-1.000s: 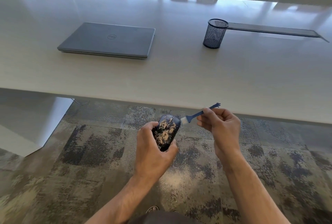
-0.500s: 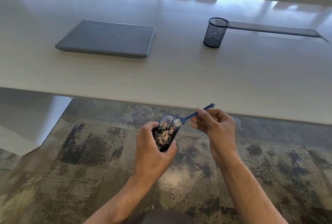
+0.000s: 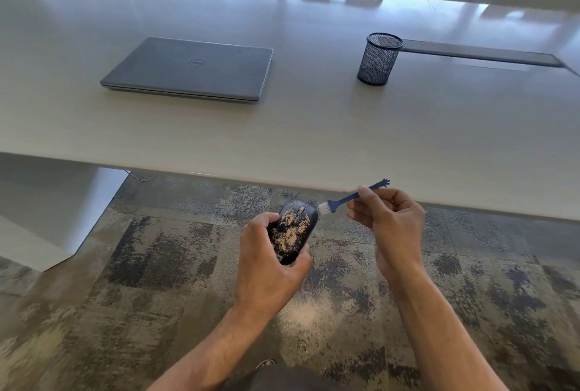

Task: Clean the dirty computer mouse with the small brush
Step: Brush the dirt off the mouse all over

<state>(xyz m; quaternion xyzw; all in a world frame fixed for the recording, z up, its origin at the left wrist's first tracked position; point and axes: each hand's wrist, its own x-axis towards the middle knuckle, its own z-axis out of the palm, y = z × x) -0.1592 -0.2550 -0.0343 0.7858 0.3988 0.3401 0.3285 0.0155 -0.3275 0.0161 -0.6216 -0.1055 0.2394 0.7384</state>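
Much tan grime on black mouse [image 3: 293,232]

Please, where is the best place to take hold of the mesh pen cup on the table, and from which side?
Grip the mesh pen cup around its round wall, probably from the near side. It stands upright and alone on the table, with bare surface before it. Both hands are busy now.

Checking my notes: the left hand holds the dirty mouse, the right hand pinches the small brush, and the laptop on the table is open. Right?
Not quite: the head view shows the laptop closed. The left hand does hold the mouse, and the right hand pinches the brush.
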